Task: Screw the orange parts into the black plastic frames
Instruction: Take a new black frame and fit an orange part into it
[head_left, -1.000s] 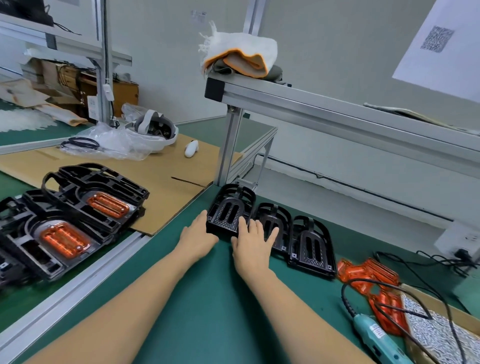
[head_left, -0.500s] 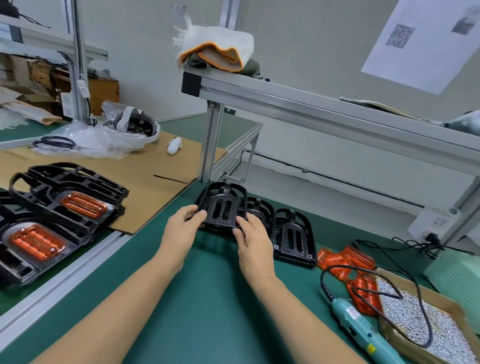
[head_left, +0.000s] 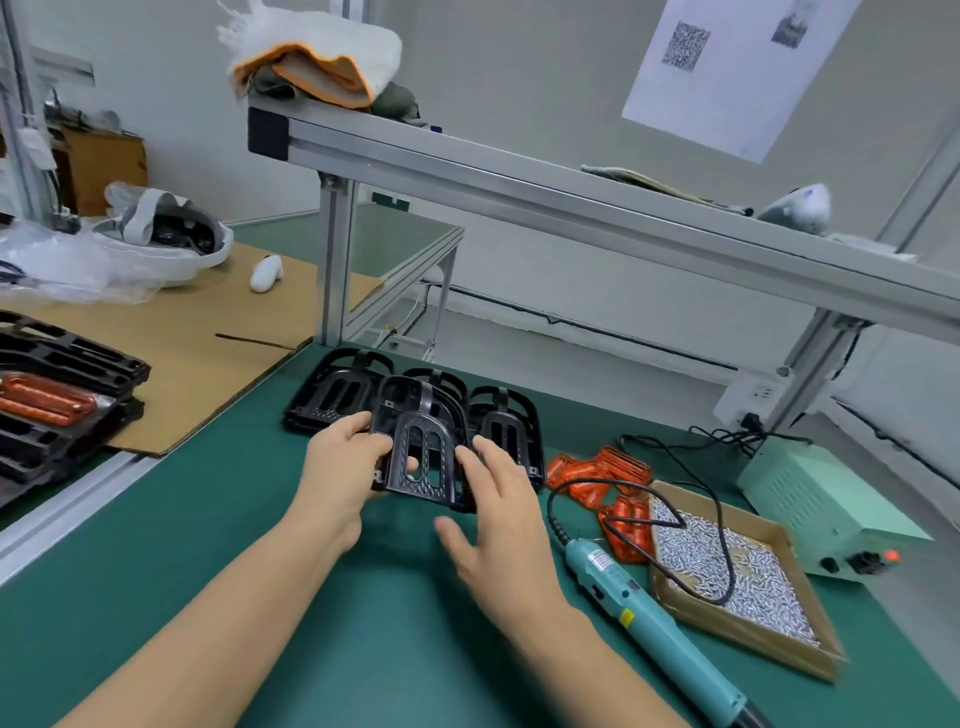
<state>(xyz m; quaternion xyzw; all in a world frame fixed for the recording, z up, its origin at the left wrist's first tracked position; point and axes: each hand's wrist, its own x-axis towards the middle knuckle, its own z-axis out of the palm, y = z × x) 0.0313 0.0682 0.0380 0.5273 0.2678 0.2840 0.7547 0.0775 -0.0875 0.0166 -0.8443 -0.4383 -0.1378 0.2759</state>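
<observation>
L hand (head_left: 340, 470) has its grip pinched on one black frame (head_left: 422, 457), lifted off the green bench (head_left: 260, 571) & tilted, just in front of the other frames (head_left: 332, 395). R hand (head_left: 501, 525) w/ grip spread, fingers loose beside the frame's right edge, can't tell if touching. Orange parts (head_left: 602, 480) heaped to the right, near the screwdriver (head_left: 639, 613) & box of screws (head_left: 727, 577)

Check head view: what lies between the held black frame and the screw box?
The right hand, the orange parts and the screwdriver's black cord lie between the black frame and screw box.
</observation>
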